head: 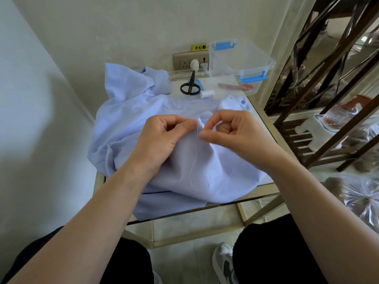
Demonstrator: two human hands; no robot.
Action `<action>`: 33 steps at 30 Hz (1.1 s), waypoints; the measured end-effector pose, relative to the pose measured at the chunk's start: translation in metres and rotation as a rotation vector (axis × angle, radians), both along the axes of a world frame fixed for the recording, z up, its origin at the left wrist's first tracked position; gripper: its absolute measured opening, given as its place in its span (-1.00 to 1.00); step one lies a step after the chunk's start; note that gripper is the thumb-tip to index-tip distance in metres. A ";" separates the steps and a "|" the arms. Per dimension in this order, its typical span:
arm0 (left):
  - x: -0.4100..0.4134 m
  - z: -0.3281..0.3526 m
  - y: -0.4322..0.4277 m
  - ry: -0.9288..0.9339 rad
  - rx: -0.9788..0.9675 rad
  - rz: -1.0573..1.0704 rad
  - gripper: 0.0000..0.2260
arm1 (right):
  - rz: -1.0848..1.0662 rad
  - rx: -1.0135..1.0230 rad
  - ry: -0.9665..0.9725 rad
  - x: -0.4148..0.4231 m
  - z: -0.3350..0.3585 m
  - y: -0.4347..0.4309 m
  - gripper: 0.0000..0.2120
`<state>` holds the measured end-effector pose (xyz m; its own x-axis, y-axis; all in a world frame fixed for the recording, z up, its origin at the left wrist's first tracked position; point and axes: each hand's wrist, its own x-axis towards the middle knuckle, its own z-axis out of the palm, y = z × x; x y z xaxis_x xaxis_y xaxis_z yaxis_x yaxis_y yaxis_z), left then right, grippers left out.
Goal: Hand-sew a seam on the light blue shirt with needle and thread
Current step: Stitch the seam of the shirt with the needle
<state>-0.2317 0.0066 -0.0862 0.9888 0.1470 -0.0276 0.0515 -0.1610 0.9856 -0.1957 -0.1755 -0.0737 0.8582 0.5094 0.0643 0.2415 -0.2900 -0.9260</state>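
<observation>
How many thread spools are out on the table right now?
1: a white spool beside the black scissors, behind the shirt. Others may be hidden in the clear box or under fabric.

Scissors [190,85], spool [207,93], perhaps pen [235,86] behind shirt [127,103]

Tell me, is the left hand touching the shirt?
Touching. The head view shows the left hand resting on the shirt, thumb and finger pinching a raised fold beside the thread.
</observation>
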 end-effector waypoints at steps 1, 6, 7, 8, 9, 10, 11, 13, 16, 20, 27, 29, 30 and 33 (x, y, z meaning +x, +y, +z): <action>0.000 0.000 -0.001 -0.001 -0.009 -0.005 -0.88 | -0.072 0.039 -0.032 0.000 -0.001 0.002 -0.83; -0.001 0.002 -0.002 -0.021 -0.014 -0.021 -0.86 | -0.138 0.078 -0.107 -0.002 -0.009 0.014 -0.77; -0.001 0.001 -0.002 -0.019 -0.017 -0.025 -0.84 | -0.149 0.065 -0.124 -0.002 -0.010 0.015 -0.77; -0.001 0.001 -0.002 -0.017 -0.022 -0.032 -0.83 | -0.160 0.052 -0.142 -0.002 -0.012 0.016 -0.77; -0.001 0.001 -0.002 -0.017 -0.024 -0.039 -0.83 | -0.168 0.043 -0.156 -0.001 -0.013 0.017 -0.79; -0.001 0.001 -0.002 -0.020 -0.022 -0.041 -0.83 | -0.174 0.037 -0.163 -0.001 -0.014 0.017 -0.81; -0.001 0.001 -0.002 -0.021 -0.020 -0.040 -0.83 | -0.178 0.032 -0.163 0.000 -0.015 0.016 -0.84; -0.001 0.000 -0.001 -0.016 -0.019 -0.033 -0.84 | -0.164 0.027 -0.148 0.000 -0.013 0.015 -0.87; 0.000 0.000 0.000 -0.009 -0.005 -0.023 -0.85 | 0.079 -0.018 -0.063 -0.002 -0.005 0.008 -0.90; 0.001 -0.002 0.001 -0.024 0.050 0.012 -0.85 | 0.482 -0.200 0.085 -0.007 0.003 -0.001 -0.93; 0.000 -0.001 0.000 -0.010 0.003 -0.026 -0.87 | -0.022 -0.011 0.029 0.003 -0.008 0.004 -0.73; -0.001 -0.001 0.000 -0.019 0.008 -0.042 -0.88 | -0.082 0.035 0.027 0.002 -0.011 0.009 -0.73; -0.001 -0.001 0.000 -0.020 0.010 -0.044 -0.88 | -0.094 0.037 0.014 0.002 -0.013 0.011 -0.76; -0.001 -0.002 0.000 -0.008 -0.001 -0.030 -0.87 | -0.048 0.007 -0.012 0.002 -0.012 0.011 -0.85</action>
<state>-0.2327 0.0067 -0.0881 0.9929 0.1171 -0.0199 0.0388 -0.1617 0.9861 -0.1933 -0.1649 -0.0861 0.8807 0.4672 0.0782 0.2386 -0.2948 -0.9253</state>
